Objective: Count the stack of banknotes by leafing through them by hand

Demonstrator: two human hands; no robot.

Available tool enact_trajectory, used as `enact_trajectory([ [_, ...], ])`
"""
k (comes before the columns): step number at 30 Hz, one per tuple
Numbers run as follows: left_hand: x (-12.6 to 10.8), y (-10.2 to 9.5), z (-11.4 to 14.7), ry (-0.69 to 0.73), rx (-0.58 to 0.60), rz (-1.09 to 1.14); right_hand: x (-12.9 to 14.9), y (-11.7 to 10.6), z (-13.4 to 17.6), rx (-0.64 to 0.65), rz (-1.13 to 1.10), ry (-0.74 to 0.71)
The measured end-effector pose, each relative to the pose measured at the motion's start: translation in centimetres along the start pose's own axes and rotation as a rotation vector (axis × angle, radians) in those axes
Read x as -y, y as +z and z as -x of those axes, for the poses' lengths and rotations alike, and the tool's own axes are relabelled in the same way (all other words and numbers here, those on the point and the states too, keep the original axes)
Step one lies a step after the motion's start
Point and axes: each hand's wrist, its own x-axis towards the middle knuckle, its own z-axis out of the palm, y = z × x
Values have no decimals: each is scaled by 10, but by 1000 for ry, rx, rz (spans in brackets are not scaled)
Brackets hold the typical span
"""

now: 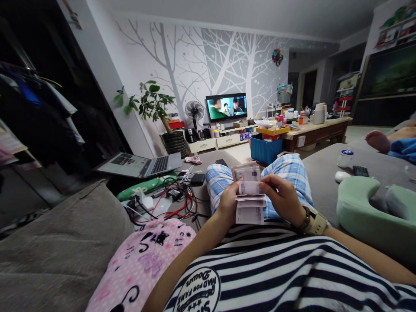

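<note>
A stack of purplish banknotes is held over my lap, bent so that its near part hangs toward my shirt and its far part points away. My left hand grips the stack from its left side, fingers wrapped round it. At the right edge, the thumb and fingers of my right hand pinch one note of the same stack. A watch with a pale strap and a dark bracelet are on my right wrist. Blue plaid trousers lie under the notes.
On my left are an open laptop, tangled cables and a pink cat-print cushion. On my right lie a green neck pillow, a remote and another person's foot. A blue bin stands ahead.
</note>
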Motion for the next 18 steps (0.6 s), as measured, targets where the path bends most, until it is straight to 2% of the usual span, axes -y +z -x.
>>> enact_trajectory([
  [9, -1, 2, 3, -3, -66, 13, 2, 0, 1, -1, 5, 8],
  [18, 0, 0, 1, -30, -3, 46, 2, 0, 1, -2, 4, -3],
])
